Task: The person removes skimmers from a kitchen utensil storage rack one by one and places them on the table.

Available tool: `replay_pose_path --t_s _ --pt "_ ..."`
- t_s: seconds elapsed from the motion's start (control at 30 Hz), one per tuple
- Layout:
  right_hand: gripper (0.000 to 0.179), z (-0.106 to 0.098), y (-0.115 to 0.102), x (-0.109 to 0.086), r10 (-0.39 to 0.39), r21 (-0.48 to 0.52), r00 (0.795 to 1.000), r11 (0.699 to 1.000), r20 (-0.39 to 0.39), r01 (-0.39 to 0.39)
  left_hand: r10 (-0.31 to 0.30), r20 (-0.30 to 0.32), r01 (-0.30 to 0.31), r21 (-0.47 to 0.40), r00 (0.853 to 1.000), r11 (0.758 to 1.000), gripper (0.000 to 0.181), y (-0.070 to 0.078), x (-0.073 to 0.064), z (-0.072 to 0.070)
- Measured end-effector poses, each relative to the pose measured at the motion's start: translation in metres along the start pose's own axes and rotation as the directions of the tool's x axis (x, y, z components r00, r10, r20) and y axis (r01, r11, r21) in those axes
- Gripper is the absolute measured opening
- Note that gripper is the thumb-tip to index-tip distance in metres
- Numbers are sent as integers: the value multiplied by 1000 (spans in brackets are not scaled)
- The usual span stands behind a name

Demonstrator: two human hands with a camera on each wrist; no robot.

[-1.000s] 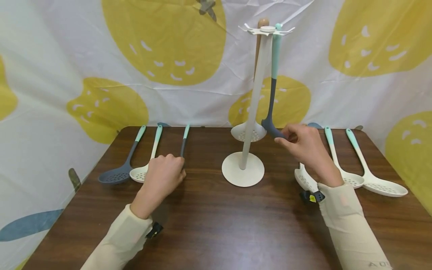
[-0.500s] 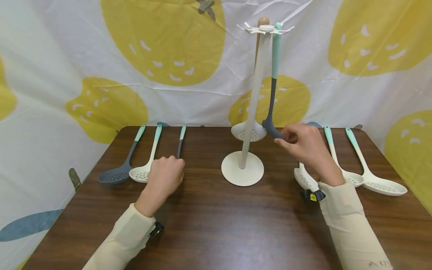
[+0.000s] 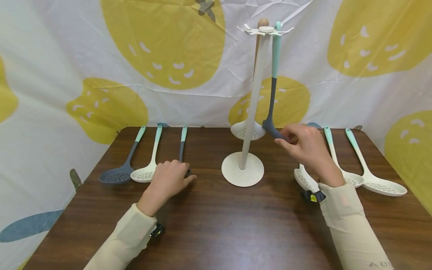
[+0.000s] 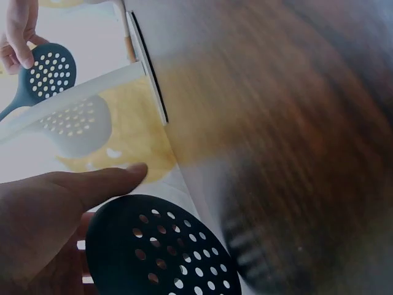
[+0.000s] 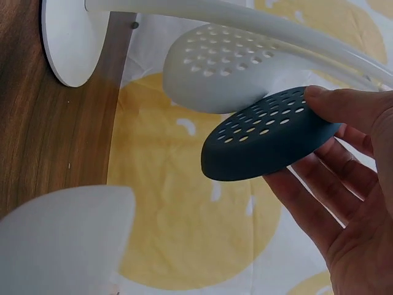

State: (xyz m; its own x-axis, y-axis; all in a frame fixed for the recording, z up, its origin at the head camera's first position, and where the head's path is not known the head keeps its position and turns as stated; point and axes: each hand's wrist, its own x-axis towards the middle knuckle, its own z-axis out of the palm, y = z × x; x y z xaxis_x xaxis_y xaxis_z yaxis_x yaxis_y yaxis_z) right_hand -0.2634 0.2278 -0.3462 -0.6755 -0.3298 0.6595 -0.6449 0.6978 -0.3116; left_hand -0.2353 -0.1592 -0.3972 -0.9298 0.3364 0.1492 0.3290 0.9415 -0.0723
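Observation:
My right hand point(image 3: 303, 146) pinches the bowl edge of a dark blue skimmer point(image 5: 270, 135), thumb on top and fingers beneath. The skimmer hangs upright, its mint handle at the hook ring of a white rack point(image 3: 258, 86). Behind the rack's pole hangs a white skimmer point(image 5: 215, 67) with a wooden handle. My left hand point(image 3: 170, 177) is low over another dark skimmer point(image 4: 159, 246) left of the rack. Its thumb stands out straight, apart from the bowl, while the other fingers show behind the bowl in the left wrist view. In the head view that hand covers most of this bowl.
A dark skimmer point(image 3: 116, 175) and a white skimmer point(image 3: 143, 174) lie at the table's left. Several white skimmers, one of them at the far right point(image 3: 384, 186), lie on the right. The rack's round base point(image 3: 243, 180) stands on the brown table point(image 3: 216, 232), before a lemon-print cloth.
My left hand's thumb has spread outward from the curled grip seen earlier, and the hand sits slightly lower. The dark skimmer beneath it shifted slightly left at first. My right hand stays put.

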Motion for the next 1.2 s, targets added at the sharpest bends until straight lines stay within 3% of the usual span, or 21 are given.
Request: replay_pose_path --t_s 0.4,0.9,1.2 --pt "12 -4 1 -1 -3 11 1000 1000 -13 3 7 -9 -7 3 1000 1000 40 -1 1 3" --pt "11 -1 3 3 61 17 998 998 0 -61 9 -11 -9 -6 1000 1000 39 -4 2 4" --pt "9 -12 -3 3 76 -21 997 997 -14 -76 7 1 -7 -13 1000 1000 38 -2 2 3"
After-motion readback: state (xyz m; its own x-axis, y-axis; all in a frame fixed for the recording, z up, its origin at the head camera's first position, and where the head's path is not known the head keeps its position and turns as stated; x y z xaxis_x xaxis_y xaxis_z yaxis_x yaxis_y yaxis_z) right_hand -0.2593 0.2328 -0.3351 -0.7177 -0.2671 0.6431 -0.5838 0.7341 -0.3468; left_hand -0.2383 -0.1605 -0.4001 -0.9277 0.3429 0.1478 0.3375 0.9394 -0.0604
